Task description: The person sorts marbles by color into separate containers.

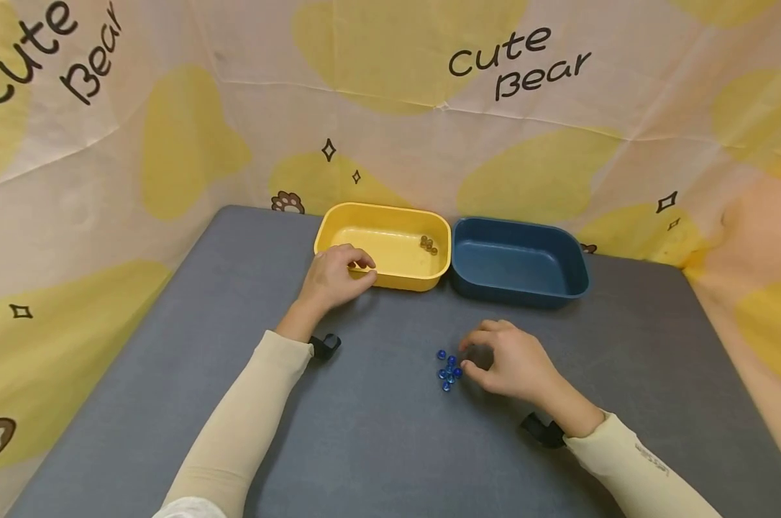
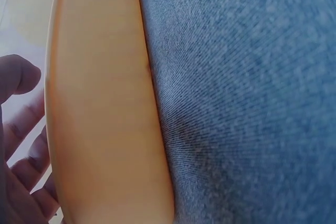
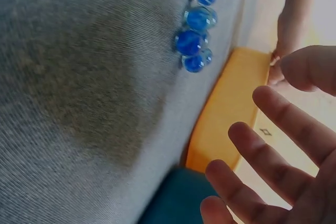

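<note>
Several blue glass marbles (image 1: 451,371) lie in a loose cluster on the grey table. My right hand (image 1: 512,363) hovers just to their right, its fingers spread and slightly bent. In the right wrist view the marbles (image 3: 190,42) sit apart from the fingertips (image 3: 244,132), and that hand holds nothing. My left hand (image 1: 337,277) is over the front left rim of the yellow bin (image 1: 403,282). Its thumb (image 2: 21,74) and fingers are apart with nothing visible between them; whether they touch the rim I cannot tell. Several amber marbles (image 1: 427,244) lie inside at the bin's right end.
A dark blue bin (image 1: 520,293) stands against the yellow bin's right side, with no contents visible. Both bins are at the back of the grey table (image 1: 364,432), close to a patterned cloth (image 1: 397,129) that hangs behind and at the sides.
</note>
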`<action>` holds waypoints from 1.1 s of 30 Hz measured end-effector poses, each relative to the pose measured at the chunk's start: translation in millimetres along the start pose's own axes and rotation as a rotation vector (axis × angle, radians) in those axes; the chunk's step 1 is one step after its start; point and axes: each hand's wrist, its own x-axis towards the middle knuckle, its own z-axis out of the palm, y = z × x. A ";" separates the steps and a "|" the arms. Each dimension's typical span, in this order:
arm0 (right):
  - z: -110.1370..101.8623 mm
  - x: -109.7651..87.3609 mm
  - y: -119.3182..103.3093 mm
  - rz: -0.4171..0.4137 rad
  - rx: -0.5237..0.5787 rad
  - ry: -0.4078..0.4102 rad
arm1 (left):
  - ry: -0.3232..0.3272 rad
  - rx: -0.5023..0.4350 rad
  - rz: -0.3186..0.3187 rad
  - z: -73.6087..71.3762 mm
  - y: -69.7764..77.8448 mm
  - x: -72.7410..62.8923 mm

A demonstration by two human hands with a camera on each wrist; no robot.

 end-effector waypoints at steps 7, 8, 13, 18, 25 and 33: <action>7.6 0.4 -1.4 -0.013 -0.037 -0.046 | -0.004 0.010 0.013 1.6 -0.4 0.5; 8.9 0.5 -1.5 -0.014 -0.043 -0.056 | -0.004 0.011 0.013 1.7 -0.4 0.5; 14.1 0.7 -2.4 -0.010 -0.062 -0.093 | -0.013 0.005 0.009 1.5 0.2 1.1; 17.1 1.0 -3.5 -0.008 -0.081 -0.107 | -0.027 -0.006 -0.006 1.4 0.9 1.5; 21.4 1.4 -2.8 -0.018 -0.105 -0.104 | -0.037 -0.013 -0.027 1.7 0.5 2.4; 23.2 2.5 -2.7 -0.003 -0.088 -0.120 | -0.038 -0.028 -0.033 2.2 -0.3 3.6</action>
